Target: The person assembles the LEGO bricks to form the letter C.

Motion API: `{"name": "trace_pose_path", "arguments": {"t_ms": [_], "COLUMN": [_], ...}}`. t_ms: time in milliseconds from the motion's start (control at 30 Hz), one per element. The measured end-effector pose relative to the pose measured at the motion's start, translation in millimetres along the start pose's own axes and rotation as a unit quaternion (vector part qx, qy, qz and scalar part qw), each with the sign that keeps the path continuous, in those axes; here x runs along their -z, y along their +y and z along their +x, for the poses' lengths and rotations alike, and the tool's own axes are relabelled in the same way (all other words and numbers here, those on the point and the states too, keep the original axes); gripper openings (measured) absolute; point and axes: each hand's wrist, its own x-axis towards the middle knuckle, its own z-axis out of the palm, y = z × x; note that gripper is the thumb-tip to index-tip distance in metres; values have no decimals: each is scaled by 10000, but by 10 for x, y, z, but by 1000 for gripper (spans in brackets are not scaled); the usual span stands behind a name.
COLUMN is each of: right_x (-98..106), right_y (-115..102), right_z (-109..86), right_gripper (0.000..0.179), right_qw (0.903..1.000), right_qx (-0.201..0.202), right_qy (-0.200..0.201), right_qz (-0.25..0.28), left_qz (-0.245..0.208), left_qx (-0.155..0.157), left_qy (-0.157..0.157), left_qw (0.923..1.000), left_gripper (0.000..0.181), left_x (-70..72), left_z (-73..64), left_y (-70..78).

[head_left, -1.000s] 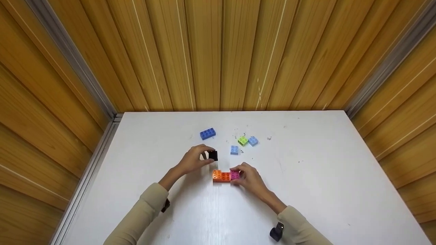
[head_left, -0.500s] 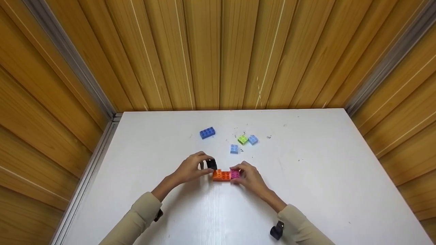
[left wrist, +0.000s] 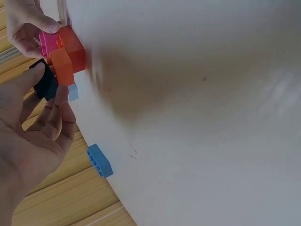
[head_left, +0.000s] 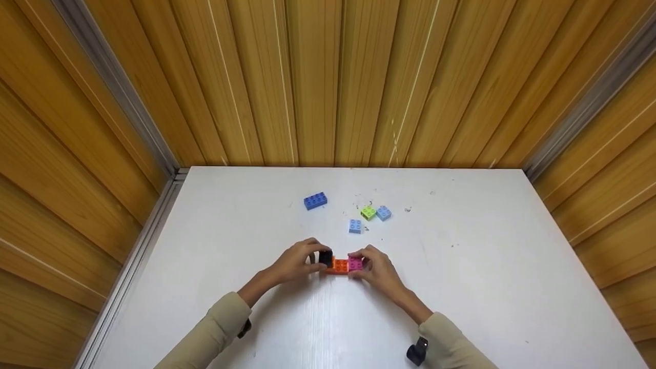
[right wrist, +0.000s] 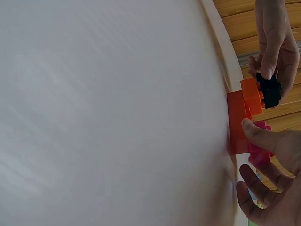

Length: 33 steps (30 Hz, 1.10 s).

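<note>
My left hand [head_left: 297, 261] pinches a black toy building brick [head_left: 325, 258] between thumb and fingers. In the right wrist view that black brick sits right at the studs of a light orange brick [right wrist: 251, 96], slightly offset from it. Below is a longer red-orange brick [right wrist: 238, 122], standing on the white table, with the light orange brick on its left end. My right hand [head_left: 377, 266] holds a pink brick [head_left: 355, 264] on the right end of the red-orange one, thumb at the near side and fingers at the far side. In the head view the black brick hides most of the light orange one.
Farther back on the table [head_left: 487, 287] lie a dark blue brick [head_left: 315, 201], a lime green brick [head_left: 368, 212] and two light blue ones, one light blue brick [head_left: 384, 213] beside the green, the other nearer. Wood-panelled walls [head_left: 353, 82] enclose the back and sides.
My left hand has brought the black brick down and toward me, from behind the stack onto its left end, turning it studs up. My right hand keeps its hold on the pink brick.
</note>
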Motion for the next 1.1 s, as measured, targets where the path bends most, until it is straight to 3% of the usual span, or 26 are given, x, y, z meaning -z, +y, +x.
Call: {"name": "trace_pose_path", "arguments": {"t_ms": [667, 1100], "right_x": [-6, 17], "right_y": [-3, -5], "right_z": [-30, -74], "right_gripper": [39, 38], "right_qw": [10000, 10000], "right_qx": [53, -58], "right_qy": [-28, -33], "right_qz": [-34, 32], "left_qz": [-95, 350], "left_qx": [165, 408], "left_qy": [-43, -111], "left_qw": [9998, 9985], "left_gripper": [40, 39], "left_x": [-12, -53], "left_z": [59, 104], "left_y": [1, 81]}}
